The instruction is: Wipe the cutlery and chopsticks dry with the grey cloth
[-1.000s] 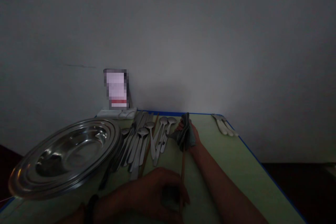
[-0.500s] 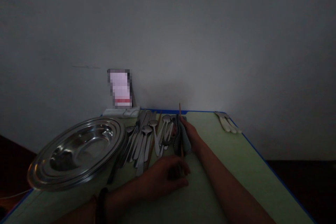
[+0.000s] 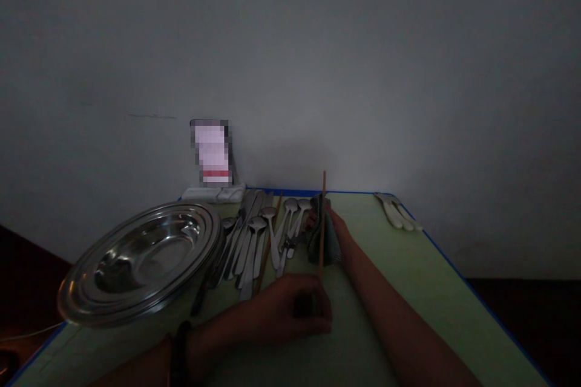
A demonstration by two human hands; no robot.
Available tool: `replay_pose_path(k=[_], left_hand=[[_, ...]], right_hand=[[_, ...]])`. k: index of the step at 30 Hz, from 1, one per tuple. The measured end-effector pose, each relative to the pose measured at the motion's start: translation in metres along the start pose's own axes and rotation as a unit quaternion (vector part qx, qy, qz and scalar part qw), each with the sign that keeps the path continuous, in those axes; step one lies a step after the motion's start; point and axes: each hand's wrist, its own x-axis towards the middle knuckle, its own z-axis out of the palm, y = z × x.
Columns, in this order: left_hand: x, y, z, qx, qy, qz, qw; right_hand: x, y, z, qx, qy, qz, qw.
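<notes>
A slim wooden chopstick stands nearly upright in view, its lower end running to my left hand. The fingers of that hand are curled round and closed at the chopstick's end. A dark checked cloth lies against the middle of the stick, and my right hand grips this cloth from the right side; its fingers are partly hidden. Just left of the cloth, metal spoons and other cutlery lie in a loose spread, with another chopstick among them.
Stacked steel bowls or plates fill the table's left side. A phone with a blurred screen leans on the wall behind a white object. Light-handled cutlery rests near the right edge. The green table has a blue rim.
The chopstick shows more plainly in front of the cloth and has shifted slightly right with both hands. The cloth has opened out a little. The whole view has moved slightly.
</notes>
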Motion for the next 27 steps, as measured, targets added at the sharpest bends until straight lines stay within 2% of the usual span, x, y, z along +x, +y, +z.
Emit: replay_pose_path(k=[6, 15, 20, 27], left_hand=[[0.002, -0.001, 0.001, -0.009, 0.010, -0.023, 1.000], [-0.001, 0.003, 0.000, 0.014, 0.016, 0.013, 1.000], [0.001, 0.002, 0.000, -0.063, 0.020, -0.031, 0.997], [0.003, 0.005, 0.001, -0.049, 0.024, -0.033, 0.998]], right_hand=[[-0.007, -0.011, 0.009, 0.055, 0.029, 0.040, 0.997], [-0.012, -0.020, 0.015, 0.129, 0.049, 0.030, 0.990], [-0.013, -0.018, 0.016, 0.086, 0.012, 0.061, 0.994], [-0.011, -0.009, 0.015, -0.005, 0.081, 0.095, 0.992]])
